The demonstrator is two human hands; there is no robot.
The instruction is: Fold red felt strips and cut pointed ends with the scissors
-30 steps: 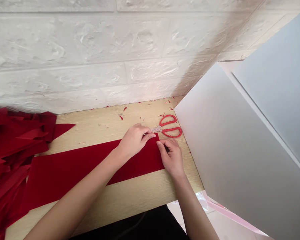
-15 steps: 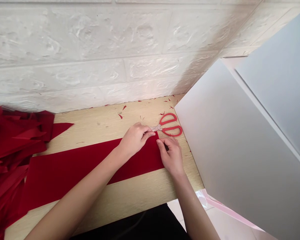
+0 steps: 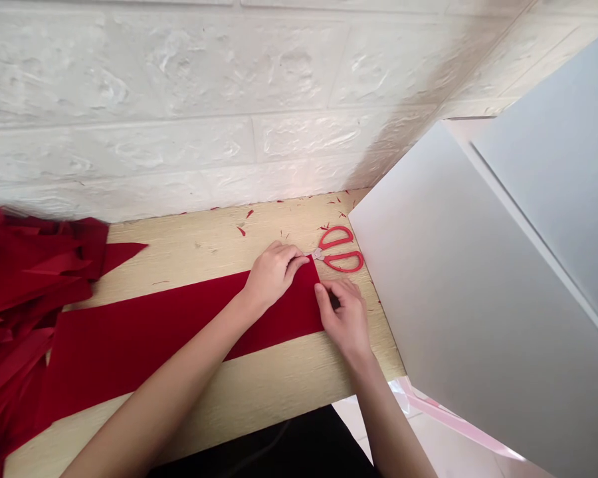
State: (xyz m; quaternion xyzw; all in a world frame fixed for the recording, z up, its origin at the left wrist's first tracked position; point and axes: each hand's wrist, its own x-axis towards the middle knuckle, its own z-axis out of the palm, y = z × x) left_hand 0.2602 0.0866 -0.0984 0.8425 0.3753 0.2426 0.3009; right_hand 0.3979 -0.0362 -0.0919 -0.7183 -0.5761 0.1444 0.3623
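A long strip of red cloth [image 3: 144, 348] lies flat across the wooden table. My left hand [image 3: 278, 269] pinches the strip's far right corner between thumb and fingertips. At the strip's right end, my right hand [image 3: 345, 309] has its thumb and curled fingers closed on the edge. Just beyond the corner, a pair of scissors [image 3: 341, 250] with red handles rests on the table; its blades are partly hidden behind my left hand and the cloth.
A heap of red cloth pieces [image 3: 20, 318] covers the left end of the wooden table [image 3: 274, 382]. Small red scraps [image 3: 250, 214] lie near the white brick-patterned wall [image 3: 194, 86]. A large white panel [image 3: 458, 279] stands along the right side.
Both hands keep their hold. The left hand and the cloth corner have shifted slightly up, covering more of the scissor blades; the right hand has moved slightly down along the cloth's end.
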